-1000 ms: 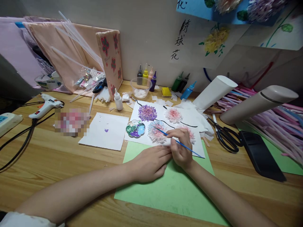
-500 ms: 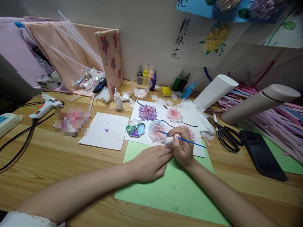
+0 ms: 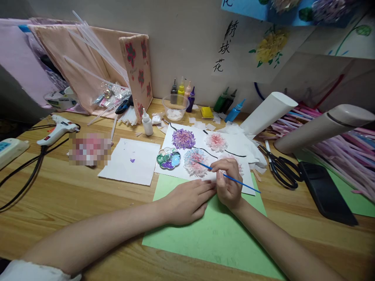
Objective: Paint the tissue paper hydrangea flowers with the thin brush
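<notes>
My right hand (image 3: 230,181) is closed around a blue paintbrush (image 3: 234,179), its tip touching a ruffled paper flower (image 3: 197,166) that is pale pink with light blue at its upper left. That flower sits on a white sheet (image 3: 166,166) with a purple paper flower (image 3: 183,139), a pink one (image 3: 216,141) and another partly behind my right hand. Flat and palm down, my left hand (image 3: 186,203) rests over the sheet's near edge and a green sheet (image 3: 205,238). A small flower-shaped palette (image 3: 168,159) holds green, purple and blue paint beside the painted flower.
Left lie a blank white square (image 3: 125,168), a glue gun (image 3: 58,128) and its cable. Paint bottles (image 3: 190,99) and a clear bowl (image 3: 175,107) stand behind. Scissors (image 3: 283,169), a phone (image 3: 326,193), a tumbler (image 3: 316,128) and pink stems (image 3: 336,164) are at right.
My right hand has shifted slightly right and down with the paintbrush, whose back end dips lower. The brush tip stays at the pink and blue flower. My left hand keeps its place.
</notes>
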A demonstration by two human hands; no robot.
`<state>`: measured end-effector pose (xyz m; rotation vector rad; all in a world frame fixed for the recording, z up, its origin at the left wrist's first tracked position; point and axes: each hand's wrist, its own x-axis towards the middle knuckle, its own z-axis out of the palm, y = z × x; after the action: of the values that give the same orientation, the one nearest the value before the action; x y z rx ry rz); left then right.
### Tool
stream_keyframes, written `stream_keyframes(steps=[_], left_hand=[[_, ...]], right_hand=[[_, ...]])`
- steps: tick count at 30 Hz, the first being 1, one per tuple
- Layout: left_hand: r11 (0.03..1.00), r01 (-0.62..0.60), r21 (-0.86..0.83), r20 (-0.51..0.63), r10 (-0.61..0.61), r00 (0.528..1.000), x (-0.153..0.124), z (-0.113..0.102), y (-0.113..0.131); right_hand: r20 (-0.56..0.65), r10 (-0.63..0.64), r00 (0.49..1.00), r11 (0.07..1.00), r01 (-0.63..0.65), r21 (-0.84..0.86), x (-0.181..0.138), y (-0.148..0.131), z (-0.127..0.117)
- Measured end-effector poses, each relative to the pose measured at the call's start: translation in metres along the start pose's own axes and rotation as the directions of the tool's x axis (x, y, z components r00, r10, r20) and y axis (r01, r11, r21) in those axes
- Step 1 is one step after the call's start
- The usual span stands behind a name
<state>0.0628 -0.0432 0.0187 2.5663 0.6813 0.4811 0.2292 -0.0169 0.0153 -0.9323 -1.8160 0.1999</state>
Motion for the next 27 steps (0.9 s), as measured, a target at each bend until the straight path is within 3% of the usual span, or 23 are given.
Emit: stream_keyframes(steps=[7,13,20,23,27], left_hand=[[0.999,-0.003,0.054,0.01,0.002,1.0,0.0011,0.0018,-0.0015],[0.997,0.003,0.074,0.001,-0.003,1.0,-0.0007,0.0034,-0.0017],[0.999,0.01,0.053,0.016,-0.011,1.0,-0.0001,0.0029,-0.002],[1.0,-0.002,0.017,0.005,0.002,1.0,0.0005,0.0021,-0.0018],[1.0,-0.006,-0.006,-0.01,0.006,1.0,-0.0001,0.0013,-0.0009]], right_hand=[[0.227,-0.057,0.972,0.998,0.05,0.034,0.0007,-0.0033,0.0052],[0.367,-0.002,0.93,1.0,0.009,-0.018,0.003,-0.0053,0.0089],[0.323,-0.034,0.946,0.999,0.038,-0.007,0.0026,-0.0057,0.0068],[0.216,-0.045,0.975,0.999,0.039,0.032,0.0018,-0.0036,0.0045],[0.058,0.062,0.996,0.986,-0.07,0.148,-0.0005,0.0027,0.0028]])
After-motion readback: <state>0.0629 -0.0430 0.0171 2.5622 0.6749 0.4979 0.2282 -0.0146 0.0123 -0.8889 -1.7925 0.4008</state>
